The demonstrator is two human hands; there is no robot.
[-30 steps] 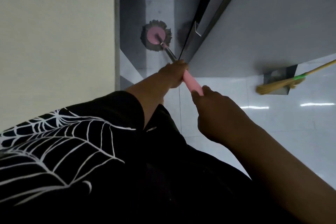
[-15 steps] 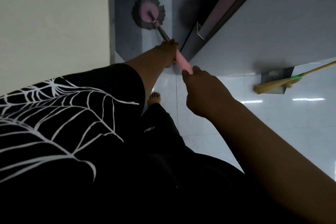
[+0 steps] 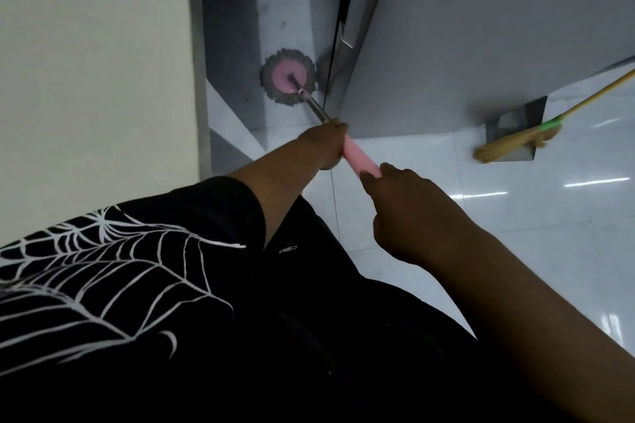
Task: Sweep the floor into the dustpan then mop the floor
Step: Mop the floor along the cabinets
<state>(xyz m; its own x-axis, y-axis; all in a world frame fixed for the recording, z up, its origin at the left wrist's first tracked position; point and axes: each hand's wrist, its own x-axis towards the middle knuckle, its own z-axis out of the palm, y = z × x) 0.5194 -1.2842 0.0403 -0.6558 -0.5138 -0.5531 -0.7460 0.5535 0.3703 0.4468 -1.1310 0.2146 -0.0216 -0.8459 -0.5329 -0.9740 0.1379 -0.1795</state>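
Your round pink mop head with a grey fringe (image 3: 288, 81) lies flat on the pale tiled floor (image 3: 515, 233), in the thin gap between the cream wall (image 3: 92, 62) and the grey panel (image 3: 481, 45). Its shiny metal pole leads up to a pink handle (image 3: 360, 160). Your left hand (image 3: 324, 144) reaches far out and grips the top of the pink part. Your right hand (image 3: 409, 213) is wrapped round the near end.
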